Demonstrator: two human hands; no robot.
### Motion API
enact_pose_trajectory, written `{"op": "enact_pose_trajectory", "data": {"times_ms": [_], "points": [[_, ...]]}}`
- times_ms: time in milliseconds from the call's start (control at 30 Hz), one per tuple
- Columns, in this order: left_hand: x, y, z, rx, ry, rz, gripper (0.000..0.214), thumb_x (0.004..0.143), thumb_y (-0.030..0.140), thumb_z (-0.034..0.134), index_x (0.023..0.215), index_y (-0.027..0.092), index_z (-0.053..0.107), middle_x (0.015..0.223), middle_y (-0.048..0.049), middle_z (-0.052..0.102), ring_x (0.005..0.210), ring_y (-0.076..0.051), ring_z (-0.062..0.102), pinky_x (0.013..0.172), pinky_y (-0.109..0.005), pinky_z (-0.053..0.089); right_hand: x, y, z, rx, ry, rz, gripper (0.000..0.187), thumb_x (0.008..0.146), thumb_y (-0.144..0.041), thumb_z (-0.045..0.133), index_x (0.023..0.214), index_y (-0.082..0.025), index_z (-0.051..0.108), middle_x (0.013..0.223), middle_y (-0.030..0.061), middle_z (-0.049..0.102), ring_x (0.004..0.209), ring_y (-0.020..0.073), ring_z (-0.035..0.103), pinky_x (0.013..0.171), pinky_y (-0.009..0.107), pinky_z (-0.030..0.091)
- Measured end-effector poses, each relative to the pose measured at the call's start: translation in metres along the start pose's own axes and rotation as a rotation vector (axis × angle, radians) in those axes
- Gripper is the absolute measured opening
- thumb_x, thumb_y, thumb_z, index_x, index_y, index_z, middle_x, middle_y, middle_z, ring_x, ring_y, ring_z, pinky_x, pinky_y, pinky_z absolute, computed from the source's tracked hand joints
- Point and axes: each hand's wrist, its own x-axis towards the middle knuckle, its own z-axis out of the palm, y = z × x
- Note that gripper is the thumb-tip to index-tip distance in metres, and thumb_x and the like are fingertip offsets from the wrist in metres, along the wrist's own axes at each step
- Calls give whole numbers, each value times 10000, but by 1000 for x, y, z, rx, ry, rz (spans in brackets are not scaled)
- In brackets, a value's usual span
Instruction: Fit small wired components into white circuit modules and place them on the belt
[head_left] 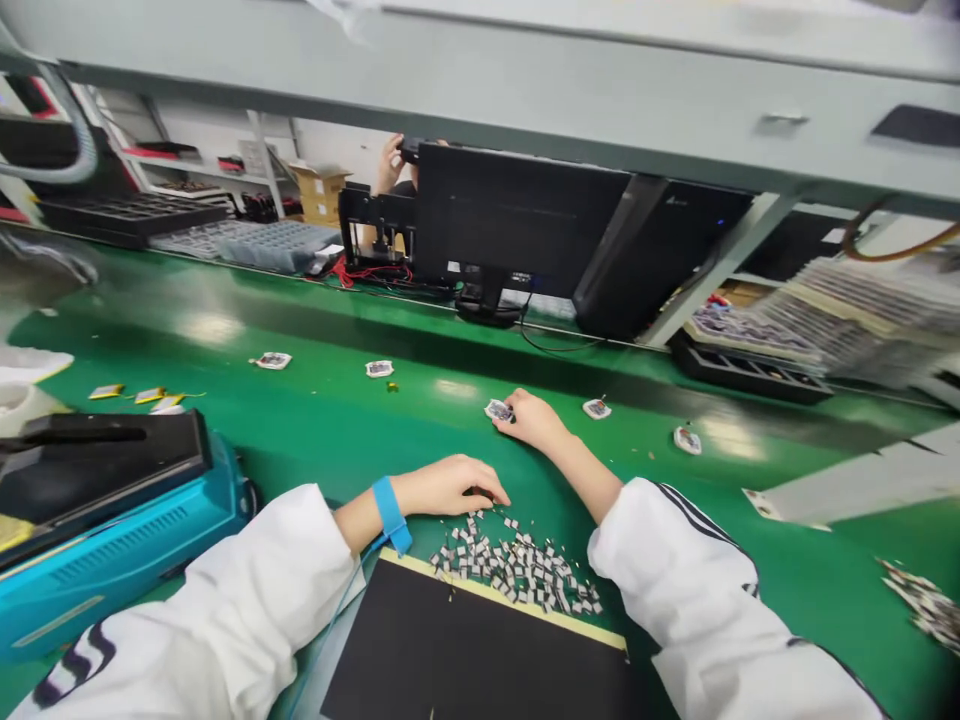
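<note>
across my green bench point(315, 440) stands a black monitor point(517, 215) beside a black computer case point(660, 255). a blue machine point(124, 530) sits on my left, cardboard boxes point(321, 195) sit by a far shelf point(195, 172), and stacked trays point(847, 320) pile up on my right.

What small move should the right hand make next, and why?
Probably lift the small white-edged piece with the right hand: its fingertips seem to touch that piece already, and it lies loose on the green bench top. The left hand rests at the heap of small pieces, so it seems better to leave that hand there.
</note>
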Motion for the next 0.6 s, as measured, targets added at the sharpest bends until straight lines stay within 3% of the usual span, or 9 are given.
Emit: {"op": "enact_pose_trajectory", "data": {"times_ms": [167, 300, 400, 467, 600], "points": [[18, -7, 5, 69, -65, 48, 227, 766, 42, 504, 888, 182, 634, 905, -36, 635, 876, -149, 555, 807, -219, 408, -63, 2, -17, 83, 53, -39, 228, 725, -320, 572, 881, -154, 567, 835, 31, 531, 756, 129, 521, 716, 271, 439], [19, -20, 6, 111, 33, -35, 167, 723, 61, 556, 795, 182, 646, 756, -7, 617, 704, -113, 565, 670, -177, 427, -104, 1, -5, 191, 38, -121, 288, 718, -307, 593, 978, -189, 556, 872, 22, 525, 798, 120, 531, 721, 224, 453], [15, -30, 7, 136, 178, -183, 101, 734, 131, 567, 812, 134, 632, 680, -14, 574, 561, -94, 526, 539, -170, 415, -113, 5, 10, 269, 53, -138, 454, 711, -347, 611, 1112, -175, 483, 955, 48, 513, 854, 127, 529, 744, 230, 463], [11, -35, 5, 132, 236, -239, 164, 781, 190, 530, 905, 115, 606, 754, -37, 586, 584, -94, 534, 539, -172, 429, -114, 8, 14, 316, 61, -141, 538, 682, -385, 632, 1142, -169, 458, 979, 59, 511, 867, 144, 525, 741, 251, 468], [4, -36, -1, 101, 179, -181, 239, 830, 162, 459, 1045, 183, 562, 1010, -26, 594, 848, -102, 562, 766, -192, 449, -113, 11, 14, 395, 78, -138, 430, 752, -386, 555, 1123, -186, 471, 973, 56, 524, 816, 141, 522, 686, 258, 468]]}}
